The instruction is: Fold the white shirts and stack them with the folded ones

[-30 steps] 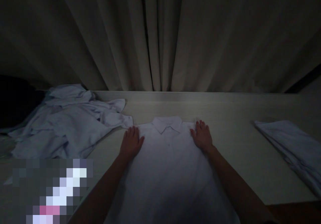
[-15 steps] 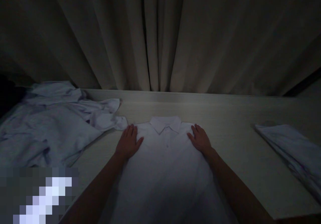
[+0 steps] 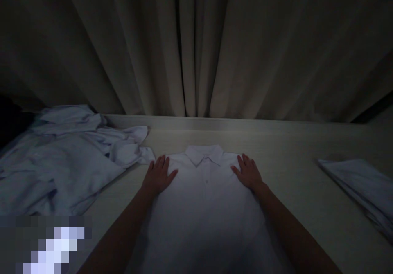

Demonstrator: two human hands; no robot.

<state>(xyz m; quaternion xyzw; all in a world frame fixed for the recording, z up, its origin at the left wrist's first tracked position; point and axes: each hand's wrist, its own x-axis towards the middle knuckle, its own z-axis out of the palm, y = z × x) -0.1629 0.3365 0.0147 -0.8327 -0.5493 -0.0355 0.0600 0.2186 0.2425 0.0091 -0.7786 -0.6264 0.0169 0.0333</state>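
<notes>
A white collared shirt (image 3: 205,208) lies spread flat in front of me, front side up, its collar pointing away. A short button placket runs down from the collar. My left hand (image 3: 158,178) rests on the shirt's left shoulder edge in the picture, fingers stretched out and thumb turned inward. On the opposite shoulder edge, my right hand (image 3: 249,174) lies palm down with its fingers spread. Neither hand grips the cloth. The sleeves do not show, and the lower part of the shirt is in shadow.
Crumpled white garments (image 3: 70,155) are heaped at the left. A folded white garment (image 3: 362,188) lies at the right on the pale surface (image 3: 291,171). Behind it hang dark beige curtains (image 3: 147,49). A blurred-out patch (image 3: 43,245) covers the lower left corner.
The whole view has shifted slightly, so everything sits a little lower. Both hands stay on the shirt's shoulders, and the right hand's fingers look a bit more spread.
</notes>
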